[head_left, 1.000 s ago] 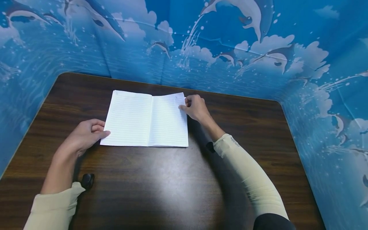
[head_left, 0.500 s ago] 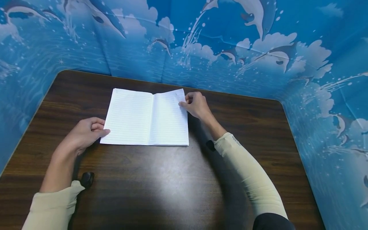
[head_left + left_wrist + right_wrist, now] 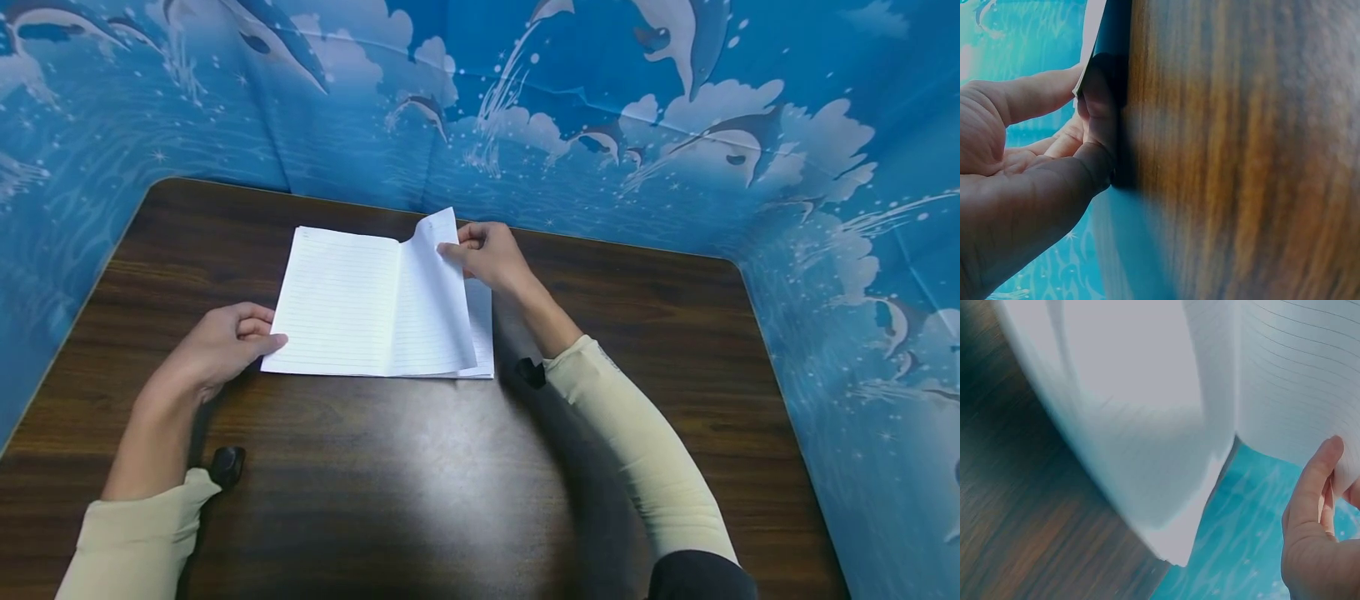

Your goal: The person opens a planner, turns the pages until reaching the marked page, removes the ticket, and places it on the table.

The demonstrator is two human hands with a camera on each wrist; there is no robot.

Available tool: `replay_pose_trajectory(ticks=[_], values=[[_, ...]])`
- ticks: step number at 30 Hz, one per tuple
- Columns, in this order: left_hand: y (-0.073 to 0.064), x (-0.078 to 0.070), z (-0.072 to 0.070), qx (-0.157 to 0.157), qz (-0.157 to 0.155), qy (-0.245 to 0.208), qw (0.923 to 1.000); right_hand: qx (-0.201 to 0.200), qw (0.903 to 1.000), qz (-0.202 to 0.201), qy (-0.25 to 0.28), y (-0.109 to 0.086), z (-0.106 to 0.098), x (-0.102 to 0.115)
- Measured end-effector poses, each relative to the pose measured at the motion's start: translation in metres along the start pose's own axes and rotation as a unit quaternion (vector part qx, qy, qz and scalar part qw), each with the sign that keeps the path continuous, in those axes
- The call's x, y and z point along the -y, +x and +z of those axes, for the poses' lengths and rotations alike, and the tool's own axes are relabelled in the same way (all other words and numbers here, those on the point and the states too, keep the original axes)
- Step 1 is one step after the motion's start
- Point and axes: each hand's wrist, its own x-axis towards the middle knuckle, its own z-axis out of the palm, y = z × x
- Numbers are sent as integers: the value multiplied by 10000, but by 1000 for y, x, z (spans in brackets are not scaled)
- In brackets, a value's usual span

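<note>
Notebook (image 3: 337, 300) lies open near the far edge of the table (image 3: 375, 483), left of the middle as I see it through the head camera, with faint ruled lines on its pages. My left grip (image 3: 225, 346), a bare hand, pinches its left edge, thumb on top of the page (the left wrist camera gives me the paper's edge between the digits). My right grip (image 3: 491, 254) pinches the right-hand leaf (image 3: 433, 308) by its outer edge, near the far corner. I see that leaf lifted and bent toward the spine, with the lower page (image 3: 483, 325) showing beneath it along the right side. Pale sleeves (image 3: 637, 442) cover both forearms, and behind the table I have a blue backdrop (image 3: 337, 142) printed with dolphins and clouds.
</note>
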Motion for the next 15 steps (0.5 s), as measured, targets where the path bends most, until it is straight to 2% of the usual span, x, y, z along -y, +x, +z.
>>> replay_pose_trajectory(ticks=[8, 15], values=[[0, 0, 0, -38, 53, 2, 10000, 164, 9977, 12, 651, 1, 12, 19], [-1, 0, 0, -50, 40, -23, 10000, 293, 9964, -17, 801, 5, 23, 28]])
